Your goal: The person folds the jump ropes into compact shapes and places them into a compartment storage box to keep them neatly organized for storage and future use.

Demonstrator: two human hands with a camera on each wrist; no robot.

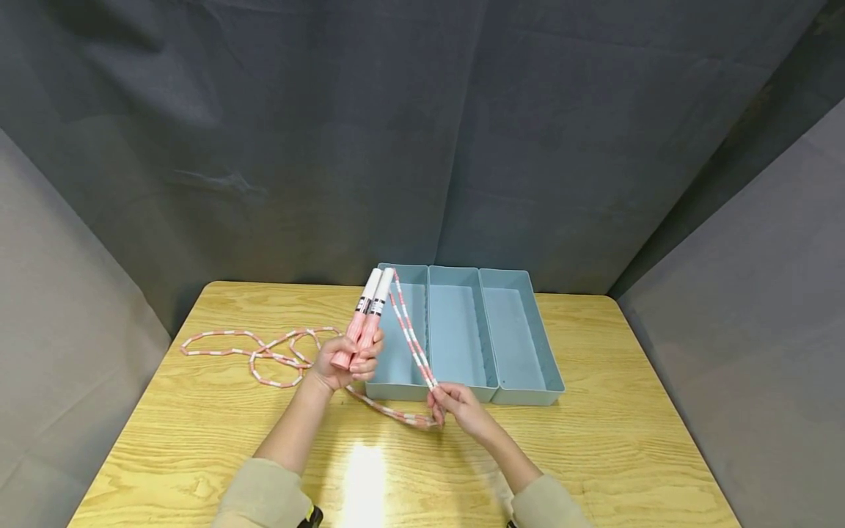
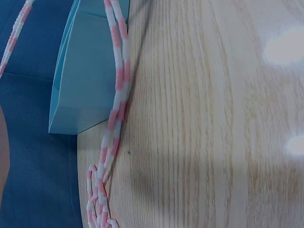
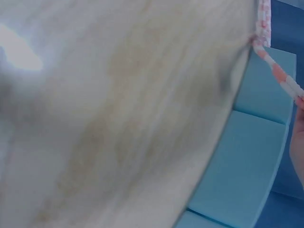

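Note:
In the head view, my left hand (image 1: 348,359) grips both handles (image 1: 370,312) of a pink-and-white beaded jump rope, side by side and tilted with their white ends up. From those ends a doubled stretch of the rope (image 1: 412,339) runs down to my right hand (image 1: 457,405), which pinches it between thumb and fingers. Beyond that pinch the rope sags back left, low over the table, into loose loops. The left wrist view shows this doubled rope (image 2: 118,78) beside a blue bin. Only part of the right hand (image 3: 298,145) appears in the right wrist view, at the beaded strand.
Three blue-grey bins (image 1: 518,330) stand side by side at the back of the wooden table (image 1: 607,440). Loose rope loops (image 1: 264,353) lie on the table's left. Dark cloth (image 1: 317,147) hangs behind, with grey panels (image 1: 759,330) at both sides.

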